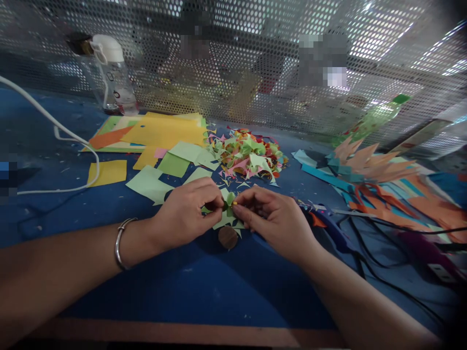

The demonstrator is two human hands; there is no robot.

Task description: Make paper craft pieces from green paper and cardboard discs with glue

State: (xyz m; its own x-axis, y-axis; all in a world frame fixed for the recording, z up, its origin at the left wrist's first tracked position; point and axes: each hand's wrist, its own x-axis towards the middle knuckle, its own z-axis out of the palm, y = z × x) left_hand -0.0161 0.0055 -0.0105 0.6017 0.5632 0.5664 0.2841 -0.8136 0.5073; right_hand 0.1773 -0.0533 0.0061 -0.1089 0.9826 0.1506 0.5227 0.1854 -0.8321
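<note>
Close together over the table, both of my hands work at a small green paper flower point(229, 198). My left hand point(191, 209) is closed, thumb and forefinger pinching the flower's left side. My right hand point(272, 214) is also closed, its thumb and forefinger holding a small yellow piece point(235, 203) against the flower. Whether the two touch is hard to make out. Just below the fingertips lies a round brown wooden disc point(228, 237). Pale green paper scraps point(223, 221) lie beneath the hands.
Behind the hands is a heap of colourful paper offcuts point(251, 154). Yellow sheets point(168, 131) are stacked at the back left, near a clear bottle point(122, 80) and a white cable point(54, 121). Orange and blue cut paper point(375, 165), a blue-handled tool point(333, 231) and black cables point(365, 248) occupy the right.
</note>
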